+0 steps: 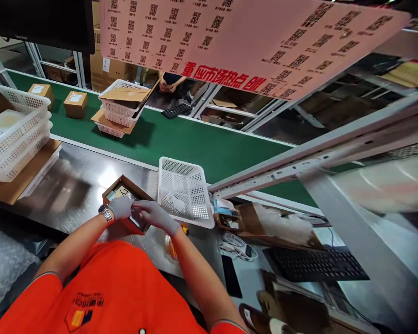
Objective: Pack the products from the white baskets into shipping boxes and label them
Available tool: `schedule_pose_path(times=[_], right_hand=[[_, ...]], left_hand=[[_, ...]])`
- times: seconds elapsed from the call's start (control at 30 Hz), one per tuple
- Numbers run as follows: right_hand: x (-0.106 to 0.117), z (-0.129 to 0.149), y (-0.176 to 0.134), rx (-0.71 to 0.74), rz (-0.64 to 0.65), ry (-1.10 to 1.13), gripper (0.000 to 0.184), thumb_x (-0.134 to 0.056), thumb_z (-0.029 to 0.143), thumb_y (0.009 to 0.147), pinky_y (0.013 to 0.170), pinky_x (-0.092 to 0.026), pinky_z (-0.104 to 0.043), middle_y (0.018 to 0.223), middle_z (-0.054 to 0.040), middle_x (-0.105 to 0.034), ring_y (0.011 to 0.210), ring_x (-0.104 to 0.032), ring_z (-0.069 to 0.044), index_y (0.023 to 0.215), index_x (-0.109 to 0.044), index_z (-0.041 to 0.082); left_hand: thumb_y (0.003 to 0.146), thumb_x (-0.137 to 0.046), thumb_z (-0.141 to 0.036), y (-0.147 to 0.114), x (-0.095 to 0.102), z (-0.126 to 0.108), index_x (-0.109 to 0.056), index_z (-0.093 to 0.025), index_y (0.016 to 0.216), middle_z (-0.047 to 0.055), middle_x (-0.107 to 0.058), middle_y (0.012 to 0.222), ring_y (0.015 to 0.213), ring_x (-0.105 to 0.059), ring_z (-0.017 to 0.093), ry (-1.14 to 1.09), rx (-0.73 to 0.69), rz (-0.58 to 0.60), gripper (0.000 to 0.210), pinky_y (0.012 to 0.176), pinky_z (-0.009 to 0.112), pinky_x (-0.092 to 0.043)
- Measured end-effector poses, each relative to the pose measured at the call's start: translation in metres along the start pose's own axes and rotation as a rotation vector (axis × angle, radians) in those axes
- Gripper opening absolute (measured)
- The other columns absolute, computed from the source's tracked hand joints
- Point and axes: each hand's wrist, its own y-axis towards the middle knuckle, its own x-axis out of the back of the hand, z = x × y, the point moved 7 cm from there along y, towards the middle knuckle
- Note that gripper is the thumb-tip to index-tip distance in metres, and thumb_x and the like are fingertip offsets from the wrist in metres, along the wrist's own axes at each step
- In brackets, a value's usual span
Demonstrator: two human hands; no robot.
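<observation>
Both hands wear thin grey knit gloves and meet over a small open cardboard box [125,195] that sits on the shiny steel table [76,185], near its edge and just left of a white basket [184,190]. The box is brown corrugated board, low and rectangular, turned cornerwise; something printed shows inside, too small to read.

The left hand [121,207] lies on the box's near side, fingers curled down onto the contents or the rim; whether they pinch anything cannot be told. A metal watch [106,215] rings that wrist. The right hand [155,215] reaches in from the right, wrist bent, fingers stretched flat and pointing left to touch the box beside the left hand; its grip is also unclear. Both forearms are bare and angle inward from an orange shirt [118,292].

The basket is perforated plastic, rectangular with flared walls, and holds a few small packets. A stack of like baskets [17,134] stands at far left on flat cardboard sheets. Beyond the table runs a green matte belt [202,148] carrying two small sealed cartons [75,103] and more baskets [120,109] layered with cardboard. A pink sheet [251,41] of printed codes hangs overhead. A black keyboard [313,264] lies at right
</observation>
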Motion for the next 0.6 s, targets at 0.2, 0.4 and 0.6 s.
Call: schedule_pose_path(times=[0.2, 0.4, 0.6], right_hand=[[0.0, -0.01, -0.061, 0.129, -0.357, -0.078, 0.037, -0.054, 0.026, 0.112, 0.121, -0.062, -0.058, 0.14, -0.0163, -0.085, 0.133, -0.078, -0.031, 0.138, -0.081, 0.025], [-0.027, -0.009, -0.025, 0.048, -0.241, -0.214, 0.038, -0.05, 0.031, 0.114, 0.123, -0.055, -0.057, 0.115, -0.0152, -0.088, 0.111, -0.077, -0.03, 0.123, -0.086, 0.022], [-0.005, -0.024, -0.051, 0.001, -0.466, -0.136, 0.032, -0.052, 0.035, 0.112, 0.099, -0.064, -0.049, 0.101, -0.0137, -0.082, 0.099, -0.076, -0.03, 0.107, -0.081, 0.024]], left_hand=[[0.111, -0.06, -0.026, 0.004, -0.003, -0.009, -0.088, -0.006, 0.134, 0.034, -0.076, 0.147, 0.137, -0.076, 0.047, 0.109, 0.018, 0.002, 0.042, 0.111, 0.056, -0.064], [0.113, -0.057, -0.025, -0.003, 0.009, -0.013, -0.087, -0.011, 0.138, 0.03, -0.073, 0.149, 0.142, -0.068, 0.044, 0.169, -0.044, -0.093, 0.042, 0.115, 0.052, -0.06], [0.108, -0.07, -0.037, 0.001, 0.013, -0.013, -0.089, -0.018, 0.133, 0.025, -0.076, 0.145, 0.142, -0.065, 0.044, 0.26, -0.109, -0.06, 0.037, 0.117, 0.054, -0.056]])
